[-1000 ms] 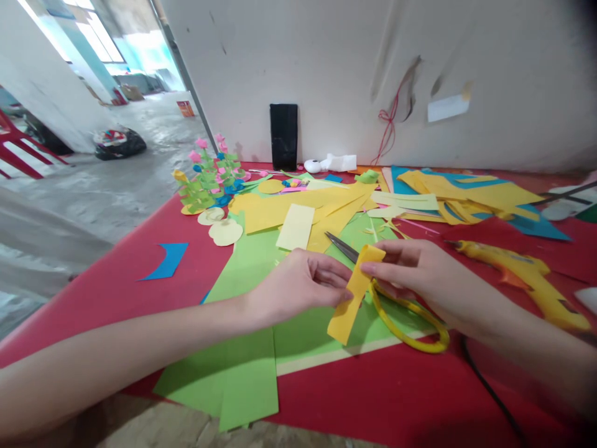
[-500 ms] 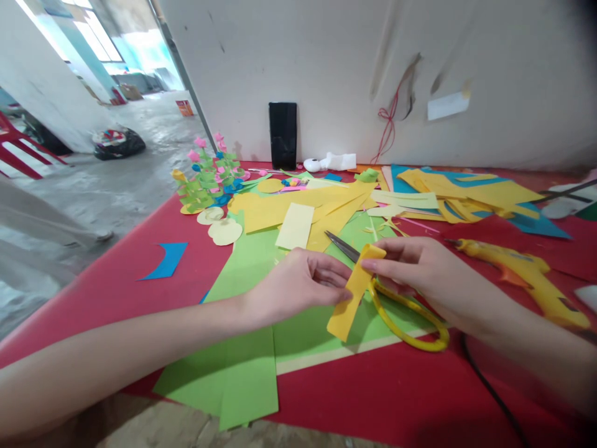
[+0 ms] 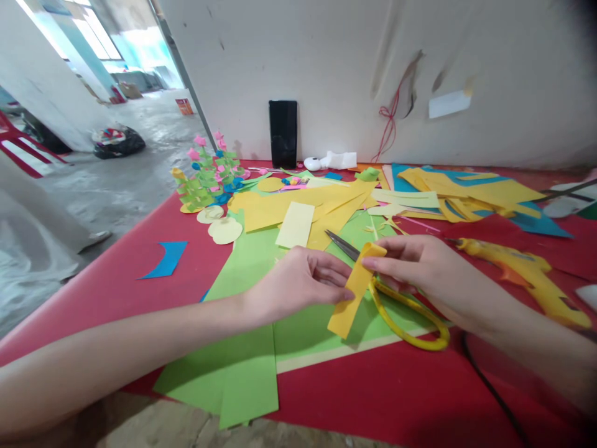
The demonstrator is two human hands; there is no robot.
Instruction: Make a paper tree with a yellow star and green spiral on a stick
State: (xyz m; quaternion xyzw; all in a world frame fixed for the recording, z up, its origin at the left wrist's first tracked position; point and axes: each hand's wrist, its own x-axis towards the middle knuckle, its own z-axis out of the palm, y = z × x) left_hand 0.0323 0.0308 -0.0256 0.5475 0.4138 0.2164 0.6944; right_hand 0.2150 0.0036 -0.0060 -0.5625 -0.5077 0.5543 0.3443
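A yellow paper strip (image 3: 353, 303) hangs tilted between my two hands, its upper end curled over. My left hand (image 3: 310, 280) pinches the strip along its lower half, thumb in front. At the curled top, my right hand (image 3: 405, 264) grips it between thumb and fingers. Beneath the right hand lie scissors with yellow handles (image 3: 410, 341), their dark blades pointing to the upper left. Green paper sheets (image 3: 249, 379) are spread under both hands. A pale yellow paper rectangle (image 3: 295, 225) lies just beyond my left hand.
A yellow glue gun (image 3: 527, 274) lies at the right, with a dark cable (image 3: 489, 389) near the front. Paper flowers (image 3: 205, 177) stand at the back left, near cream paper circles (image 3: 225, 231). A black phone (image 3: 283, 135) leans on the wall. A blue paper scrap (image 3: 170, 260) lies left.
The curl at the top of the yellow strip looks slightly rounder. Both hands keep nearly the same place and grip.
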